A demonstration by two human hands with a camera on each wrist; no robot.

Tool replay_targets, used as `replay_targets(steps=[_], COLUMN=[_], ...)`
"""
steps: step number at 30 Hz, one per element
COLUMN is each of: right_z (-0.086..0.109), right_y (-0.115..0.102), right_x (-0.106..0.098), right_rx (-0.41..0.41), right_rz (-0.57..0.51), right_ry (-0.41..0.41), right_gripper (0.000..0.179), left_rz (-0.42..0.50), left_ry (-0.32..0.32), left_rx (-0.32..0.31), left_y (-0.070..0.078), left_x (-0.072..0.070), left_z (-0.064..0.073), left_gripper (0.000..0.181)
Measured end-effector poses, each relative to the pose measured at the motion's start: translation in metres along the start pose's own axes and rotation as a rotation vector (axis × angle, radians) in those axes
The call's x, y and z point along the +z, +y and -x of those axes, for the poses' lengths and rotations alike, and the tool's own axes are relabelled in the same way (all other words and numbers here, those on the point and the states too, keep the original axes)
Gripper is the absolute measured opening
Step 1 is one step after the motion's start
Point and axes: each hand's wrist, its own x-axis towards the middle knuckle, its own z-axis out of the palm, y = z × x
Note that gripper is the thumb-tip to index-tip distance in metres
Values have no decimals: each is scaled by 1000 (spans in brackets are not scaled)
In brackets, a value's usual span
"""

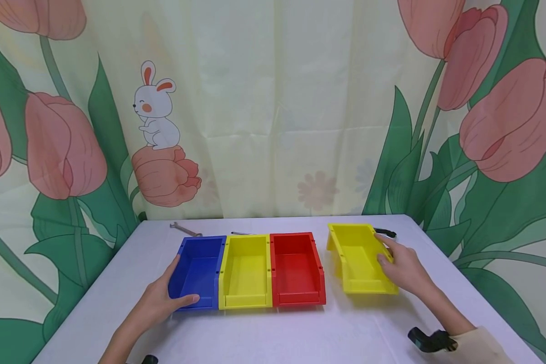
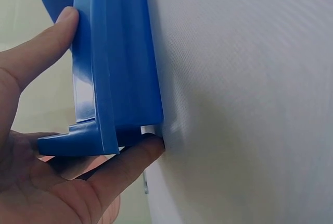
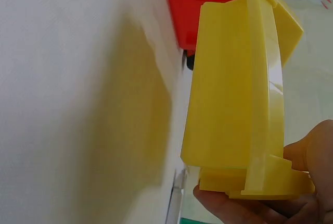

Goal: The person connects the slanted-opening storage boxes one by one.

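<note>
A blue bin (image 1: 196, 273), a yellow bin (image 1: 246, 273) and a red bin (image 1: 297, 273) stand side by side on the table. My left hand (image 1: 158, 302) holds the blue bin at its outer left side; in the left wrist view the thumb lies on the bin's rim and a fingertip reaches under its end. A second yellow bin (image 1: 363, 259) hangs a little above the table, right of the red one, apart from it. My right hand (image 1: 406, 268) grips this bin by its right side. In the right wrist view, its shadow falls on the cloth below the lifted yellow bin (image 3: 223, 88).
Behind the blue bin lies a wrench (image 1: 185, 230). A thin metal tool (image 1: 242, 233) shows partly behind the middle yellow bin. A black-handled object (image 1: 385, 232) lies behind the lifted bin, partly hidden. A printed curtain (image 1: 277, 126) hangs behind the white-covered table (image 1: 291, 338).
</note>
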Motion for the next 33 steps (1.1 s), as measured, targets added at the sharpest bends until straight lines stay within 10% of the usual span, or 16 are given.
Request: replay_targets(steps=[33], right_z=[-6], right_y=[-34], right_x=[-2], right_rx=[-57], right_rz=[-65], right_ry=[21], right_gripper=[57], left_rz=[-9], left_ry=[7], left_rx=[-1], left_y=[0], left_x=[1], left_z=[-2], left_gripper=[134])
